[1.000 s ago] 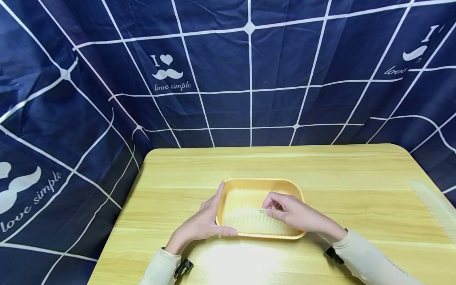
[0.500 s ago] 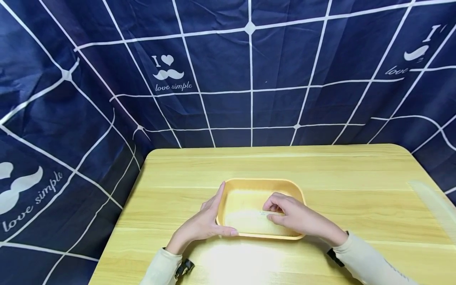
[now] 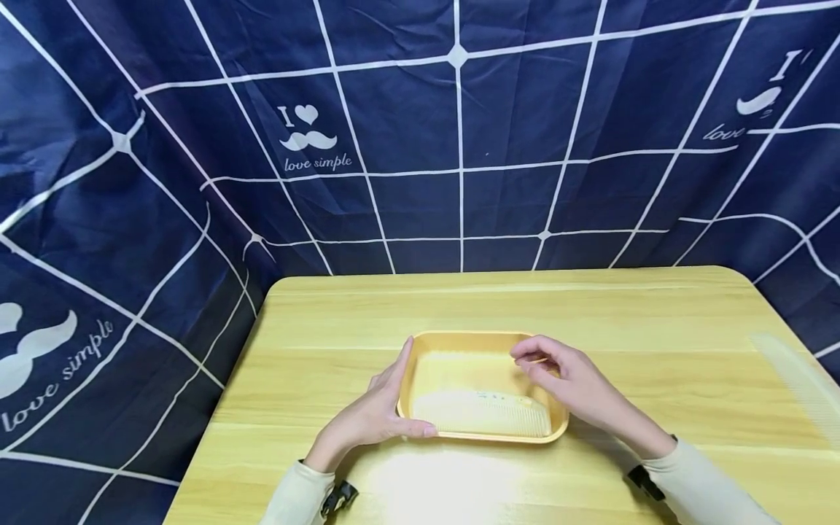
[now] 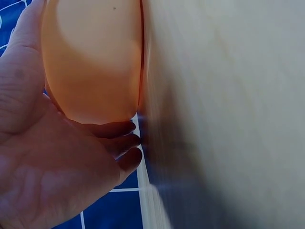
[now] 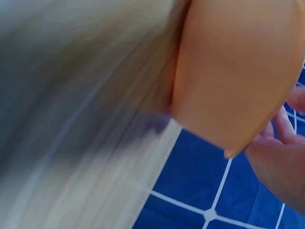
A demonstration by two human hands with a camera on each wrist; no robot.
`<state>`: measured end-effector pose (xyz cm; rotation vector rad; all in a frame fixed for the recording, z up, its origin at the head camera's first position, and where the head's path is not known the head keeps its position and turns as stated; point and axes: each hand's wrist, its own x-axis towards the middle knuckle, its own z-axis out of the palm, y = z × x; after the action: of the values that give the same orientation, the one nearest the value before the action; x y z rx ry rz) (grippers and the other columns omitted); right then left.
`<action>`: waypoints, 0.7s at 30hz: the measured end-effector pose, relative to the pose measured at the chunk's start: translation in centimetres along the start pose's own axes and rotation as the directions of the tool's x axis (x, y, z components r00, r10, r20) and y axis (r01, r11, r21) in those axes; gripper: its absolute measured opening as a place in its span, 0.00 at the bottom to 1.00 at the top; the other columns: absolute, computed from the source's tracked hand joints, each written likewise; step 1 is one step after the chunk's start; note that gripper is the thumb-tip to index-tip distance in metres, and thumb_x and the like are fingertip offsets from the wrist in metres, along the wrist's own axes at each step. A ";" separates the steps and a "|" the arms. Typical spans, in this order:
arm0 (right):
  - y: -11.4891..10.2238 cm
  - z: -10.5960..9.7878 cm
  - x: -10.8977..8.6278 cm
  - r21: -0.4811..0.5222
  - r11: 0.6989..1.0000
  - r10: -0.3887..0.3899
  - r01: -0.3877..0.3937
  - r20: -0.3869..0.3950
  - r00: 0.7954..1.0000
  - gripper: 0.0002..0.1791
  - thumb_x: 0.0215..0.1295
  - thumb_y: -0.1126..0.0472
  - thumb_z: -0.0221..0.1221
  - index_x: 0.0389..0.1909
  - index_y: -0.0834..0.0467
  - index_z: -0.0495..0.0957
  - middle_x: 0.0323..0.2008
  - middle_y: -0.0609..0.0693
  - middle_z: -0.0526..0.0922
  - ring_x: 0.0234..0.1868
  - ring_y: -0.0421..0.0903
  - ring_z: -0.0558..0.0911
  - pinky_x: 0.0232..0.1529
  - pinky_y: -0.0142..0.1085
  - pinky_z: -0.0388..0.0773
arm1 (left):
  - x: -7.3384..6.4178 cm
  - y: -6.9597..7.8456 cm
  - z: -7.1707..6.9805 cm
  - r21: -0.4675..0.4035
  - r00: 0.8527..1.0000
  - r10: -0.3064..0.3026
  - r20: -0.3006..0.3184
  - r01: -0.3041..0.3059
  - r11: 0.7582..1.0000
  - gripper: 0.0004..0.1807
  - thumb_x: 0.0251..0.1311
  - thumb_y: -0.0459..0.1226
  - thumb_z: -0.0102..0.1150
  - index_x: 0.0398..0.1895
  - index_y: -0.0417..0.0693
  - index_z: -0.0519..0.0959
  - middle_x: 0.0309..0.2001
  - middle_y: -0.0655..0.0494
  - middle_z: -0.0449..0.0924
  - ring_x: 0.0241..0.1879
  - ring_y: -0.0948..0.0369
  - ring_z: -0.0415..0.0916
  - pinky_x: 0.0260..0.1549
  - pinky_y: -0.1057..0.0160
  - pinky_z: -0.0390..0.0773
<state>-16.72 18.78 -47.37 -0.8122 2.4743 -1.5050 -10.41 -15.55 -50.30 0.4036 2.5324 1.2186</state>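
Note:
In the head view, a pale yellow comb (image 3: pixel 485 413) lies inside the orange plastic tray (image 3: pixel 482 439), along its near side. Small dark printing shows on the comb's back. My left hand (image 3: pixel 370 415) grips the tray's left end, thumb on the near rim and fingers along the left side. The left wrist view has its fingers (image 4: pixel 126 160) bent around that end. Above the tray's right rim is my right hand (image 3: pixel 571 379), fingers loosely bent with no comb between them. The right wrist view places this hand (image 5: pixel 281 162) beside the tray's outer wall.
Another pale comb (image 3: pixel 797 386) lies on the wooden table (image 3: pixel 341 313) near its right edge. A dark blue curtain (image 3: pixel 407 204) with white lines hangs behind and to the sides of the table.
My right hand has let go of the comb and moved right and up to the tray's right rim. The comb now lies flatter in the tray. The left hand stays in place.

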 end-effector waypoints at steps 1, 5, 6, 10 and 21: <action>0.2 -0.3 -0.1 0.015 1.000 0.016 -0.015 -0.016 1.000 0.10 0.74 0.65 0.59 0.52 0.53 0.81 0.49 0.54 0.86 0.46 0.47 0.85 0.47 0.30 0.81 | 0.1 0.0 0.0 -0.003 1.000 0.006 0.001 -0.006 1.000 0.73 0.48 0.65 0.75 0.80 0.77 0.23 0.83 0.65 0.27 0.81 0.43 0.37 0.70 0.25 0.41; 0.8 -1.4 -0.6 0.047 0.998 0.032 -0.029 -0.051 0.998 0.09 0.76 0.64 0.58 0.53 0.54 0.81 0.50 0.55 0.85 0.47 0.49 0.85 0.45 0.28 0.81 | 0.1 -0.1 0.0 -0.012 1.000 0.009 -0.001 -0.009 1.000 0.74 0.48 0.64 0.75 0.80 0.77 0.23 0.83 0.66 0.27 0.81 0.43 0.36 0.70 0.25 0.37; 0.9 -1.6 -0.7 0.046 0.999 0.032 -0.029 -0.055 0.998 0.09 0.76 0.64 0.58 0.53 0.55 0.81 0.50 0.56 0.85 0.47 0.49 0.84 0.45 0.28 0.80 | 0.1 -0.1 0.0 -0.014 1.000 0.010 -0.004 -0.010 1.000 0.74 0.48 0.64 0.75 0.80 0.77 0.23 0.83 0.66 0.27 0.81 0.42 0.36 0.70 0.25 0.36; 1.3 -2.3 -1.0 0.049 0.998 0.051 -0.047 -0.072 0.996 0.11 0.77 0.64 0.57 0.54 0.60 0.80 0.51 0.60 0.84 0.47 0.47 0.84 0.45 0.28 0.81 | 0.0 -0.1 -0.1 -0.011 1.000 0.009 -0.012 -0.009 1.000 0.73 0.48 0.63 0.75 0.80 0.77 0.24 0.83 0.67 0.27 0.81 0.42 0.37 0.70 0.25 0.38; 2.5 -5.1 -2.3 -0.011 0.998 0.056 -0.059 -0.169 0.984 0.15 0.78 0.65 0.55 0.60 0.64 0.76 0.50 0.44 0.85 0.49 0.35 0.83 0.49 0.21 0.76 | 0.0 0.2 -0.1 -0.011 1.000 -0.004 0.005 0.004 1.000 0.74 0.48 0.63 0.76 0.80 0.78 0.22 0.83 0.66 0.28 0.81 0.46 0.34 0.72 0.27 0.36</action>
<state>-17.64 24.80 -47.32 -0.6342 2.6067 -1.5977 -10.46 -15.54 -50.09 0.3983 2.5197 1.2279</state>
